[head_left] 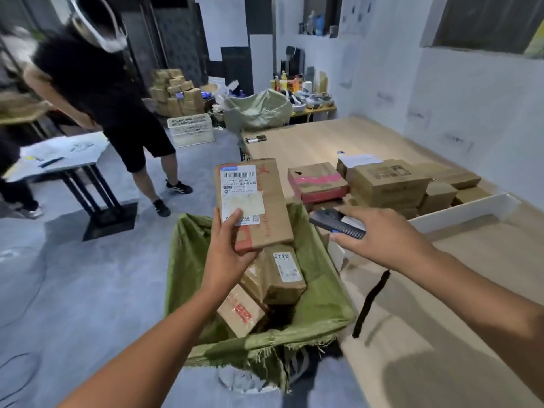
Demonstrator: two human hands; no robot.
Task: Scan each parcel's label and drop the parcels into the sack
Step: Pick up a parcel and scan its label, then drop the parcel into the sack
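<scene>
My left hand grips the near end of a flat cardboard parcel and holds it above the open green sack. Its white barcode label faces up, with my thumb on the label's lower edge. My right hand holds a dark handheld scanner just right of the parcel, its front end toward it. Inside the sack lie several cardboard parcels, one with a white label. More parcels are piled on the wooden table to the right.
A white tray sits on the table by the parcel pile, and a black strap hangs over the table's edge. A person in black stands at the left by a small table. A white crate, another sack and stacked boxes stand farther back.
</scene>
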